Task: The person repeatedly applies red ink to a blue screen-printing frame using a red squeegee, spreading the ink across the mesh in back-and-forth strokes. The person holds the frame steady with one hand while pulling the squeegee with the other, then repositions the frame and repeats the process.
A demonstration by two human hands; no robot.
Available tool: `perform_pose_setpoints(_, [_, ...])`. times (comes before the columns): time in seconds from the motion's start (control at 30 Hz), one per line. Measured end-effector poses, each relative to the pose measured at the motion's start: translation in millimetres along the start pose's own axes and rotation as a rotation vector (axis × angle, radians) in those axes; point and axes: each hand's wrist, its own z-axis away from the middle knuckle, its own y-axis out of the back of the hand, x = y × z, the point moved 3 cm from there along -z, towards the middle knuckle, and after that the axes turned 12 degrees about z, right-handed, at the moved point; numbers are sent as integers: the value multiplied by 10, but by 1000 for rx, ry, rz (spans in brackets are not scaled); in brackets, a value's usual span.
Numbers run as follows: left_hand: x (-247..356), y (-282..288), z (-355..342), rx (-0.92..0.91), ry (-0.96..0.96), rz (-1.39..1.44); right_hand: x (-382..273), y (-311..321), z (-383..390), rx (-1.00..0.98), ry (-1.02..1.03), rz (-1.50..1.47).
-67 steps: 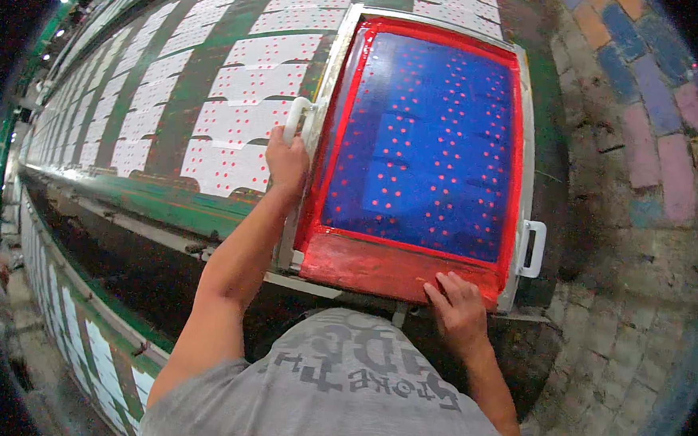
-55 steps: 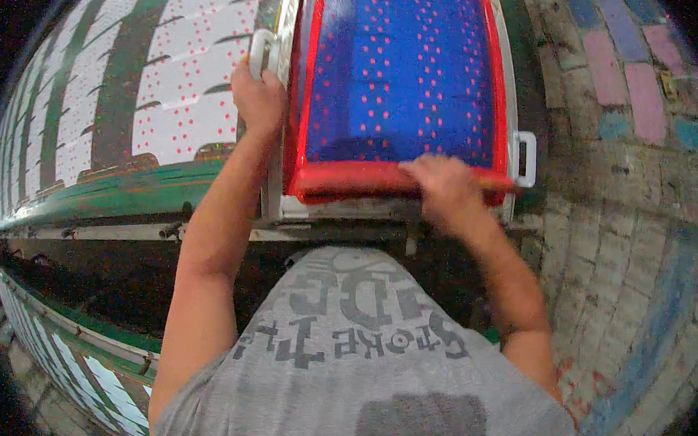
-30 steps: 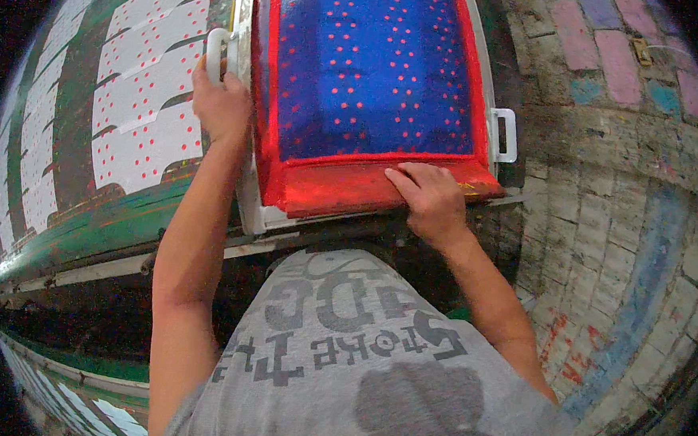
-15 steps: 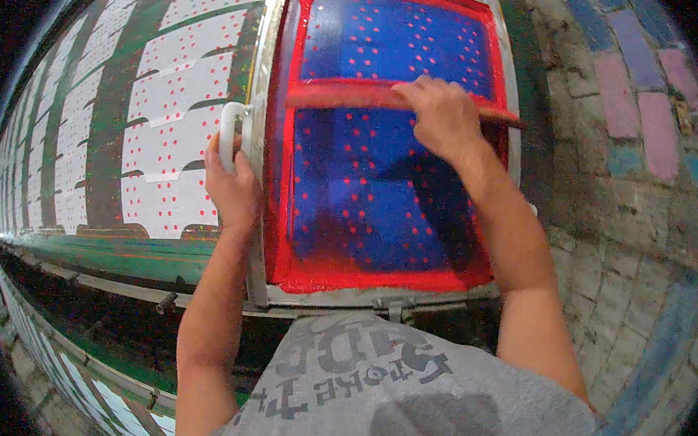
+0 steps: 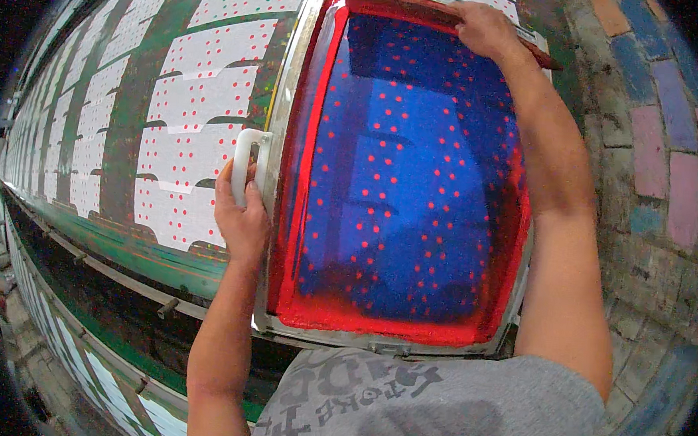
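A screen-printing frame [image 5: 302, 51] with metal rails lies in front of me. Its blue mesh [image 5: 415, 182] carries rows of small red dots, and wet red ink [image 5: 382, 324] borders it. My left hand [image 5: 242, 219] wraps its fingers around the white handle [image 5: 242, 157] on the frame's left rail. At the far end of the mesh, my right hand [image 5: 488, 31] grips a long red-stained squeegee [image 5: 414, 8], which lies crosswise with its right end over the right rail. The fingertips beyond the squeegee are partly hidden.
White fabric pieces [image 5: 198, 141] with red dots lie in rows on a long green table [image 5: 163, 258] to the left. A metal rail [image 5: 133, 289] runs along its near edge. On the right is a paved floor [image 5: 625, 275] with pink and blue patches.
My right hand has pushed the squeegee from mid-mesh to the far end. My left hand still holds the handle. The frame sits lower in view, and fabric shows beyond its far edge.
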Motion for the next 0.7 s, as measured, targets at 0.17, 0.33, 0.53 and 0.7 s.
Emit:
perform_pose_setpoints(0.17, [5,2,26,25,-3,-70,93,-4,-172,109,-13,14])
perform_pose_setpoints(0.33, [-12,-9,11,36,-8,-44,80,213,-131,-63,35,30])
perform_pose_setpoints(0.53, [22,-27,5,18,18,6,-111,418,238,-185,126,-204])
perform_pose_setpoints(0.7, [67,-9,-8,9,-82,-166,-495,481,994,-108,207,-54])
